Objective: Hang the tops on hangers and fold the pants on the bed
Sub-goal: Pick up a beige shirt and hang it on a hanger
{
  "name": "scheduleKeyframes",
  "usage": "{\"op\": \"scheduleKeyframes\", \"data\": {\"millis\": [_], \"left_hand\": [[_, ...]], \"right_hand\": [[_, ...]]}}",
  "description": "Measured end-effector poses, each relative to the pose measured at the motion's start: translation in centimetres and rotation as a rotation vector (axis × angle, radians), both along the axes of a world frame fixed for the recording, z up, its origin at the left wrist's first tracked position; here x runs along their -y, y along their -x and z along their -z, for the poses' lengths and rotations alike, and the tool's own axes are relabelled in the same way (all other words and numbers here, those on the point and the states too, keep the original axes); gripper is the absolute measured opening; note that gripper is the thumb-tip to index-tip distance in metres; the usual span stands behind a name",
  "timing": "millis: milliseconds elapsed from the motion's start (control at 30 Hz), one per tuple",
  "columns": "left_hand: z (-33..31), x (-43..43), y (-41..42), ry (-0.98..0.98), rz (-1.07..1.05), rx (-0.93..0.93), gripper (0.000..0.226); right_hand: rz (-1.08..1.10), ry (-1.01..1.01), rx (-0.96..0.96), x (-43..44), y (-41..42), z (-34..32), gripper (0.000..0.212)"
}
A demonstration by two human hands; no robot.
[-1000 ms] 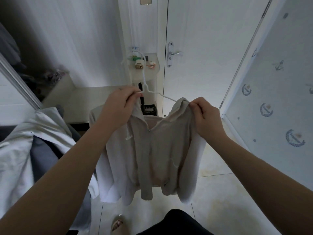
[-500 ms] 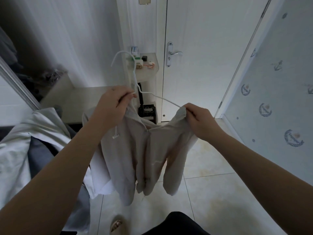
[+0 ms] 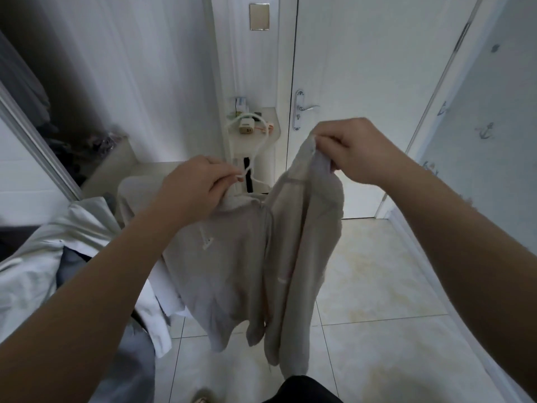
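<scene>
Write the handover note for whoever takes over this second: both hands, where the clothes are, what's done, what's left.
Left hand: grips the white hanger at its neck, together with the collar of the beige top.
Right hand: pinches the top's other shoulder, raised above the hanger's bare arm.
The top hangs in the air over the tiled floor; a pile of clothes lies at the left.
Done: the top seems partly on the hanger, on the left hand's side.
Left: seat the raised shoulder, hang the top up, then do the remaining tops and pants.
</scene>
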State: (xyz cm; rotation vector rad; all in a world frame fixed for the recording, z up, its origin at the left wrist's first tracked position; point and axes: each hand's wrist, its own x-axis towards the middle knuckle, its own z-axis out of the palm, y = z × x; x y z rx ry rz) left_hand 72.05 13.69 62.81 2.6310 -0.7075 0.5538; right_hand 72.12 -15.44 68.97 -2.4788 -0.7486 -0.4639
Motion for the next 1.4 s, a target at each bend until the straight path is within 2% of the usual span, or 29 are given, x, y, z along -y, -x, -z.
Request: {"op": "scheduleKeyframes", "data": {"millis": [67,167,200,233,300,367,433,467,600,700,767,900,1000,1133,1233,1300,1400], "left_hand": [[0.6,0.3,-0.1,-0.019,-0.054,-0.035,0.025],[0.0,0.3,-0.1,0.25,-0.101,0.051,0.023],[-0.5,0.0,-0.1,0.336,-0.104,0.091,0.022],[-1.1,-0.2,0.0,0.388,-0.105,0.119,0.021],[-1.8,-0.5,0.3,0.413,-0.103,0.144,0.021],[-2.5,-0.4,0.6,0.415,-0.097,0.152,0.021],[-3.1,0.1,0.8,0.398,-0.066,0.16,0.021],[-3.3,0.5,0.8,0.375,-0.042,0.164,0.021],[-3.5,2.0,0.6,0.306,-0.039,0.137,0.023],[-2.6,2.1,0.7,0.375,-0.392,0.159,0.037],[-1.8,2.1,1.0,0.444,-0.523,0.068,0.036],[-0.3,2.7,0.8,0.46,-0.464,-0.016,0.006],[-0.5,2.3,-0.1,0.595,-0.452,-0.022,0.006],[-1.1,0.7,-1.2,0.806,-0.479,0.036,0.005],[-1.0,0.8,-1.5,0.703,-0.41,-0.082,0.009],[-0.5,1.1,-1.7,0.645,-0.288,-0.19,0.015],[0.4,1.0,-1.7,0.672,-0.176,-0.153,0.022]], "right_hand": [[-0.067,-0.181,0.002,-1.2,0.0,-1.6,0.023],[-0.312,-0.423,-0.212,-2.7,0.7,-2.2,0.016],[-0.363,-0.464,-0.272,-2.6,0.8,-1.9,0.019],[-0.354,-0.458,-0.267,-2.3,0.8,-1.6,0.027],[-0.179,-0.271,-0.114,-1.4,0.3,-0.8,0.038],[-0.074,-0.1,-0.11,-1.3,-0.1,0.0,0.03],[-0.11,-0.057,-0.151,-2.1,-0.1,0.9,0.021],[-0.129,-0.047,-0.146,-2.7,0.0,1.3,0.024],[-0.135,-0.13,-0.098,-3.8,-0.1,1.8,0.026],[-0.065,-0.272,-0.092,-3.3,-0.3,2.0,0.023],[-0.046,-0.329,-0.135,-2.9,-0.2,2.3,0.024],[-0.059,-0.396,-0.202,-3.0,0.0,2.9,0.025],[-0.053,-0.319,-0.192,-2.8,0.0,3.4,0.014],[0.006,-0.199,-0.181,-2.0,-0.2,4.2,0.014],[0.001,-0.195,-0.215,-2.7,-0.2,4.4,0.013],[0.009,-0.222,-0.222,-3.5,-0.4,4.3,0.013],[0.026,-0.32,-0.254,-4.2,-0.8,3.7,0.013]]}}
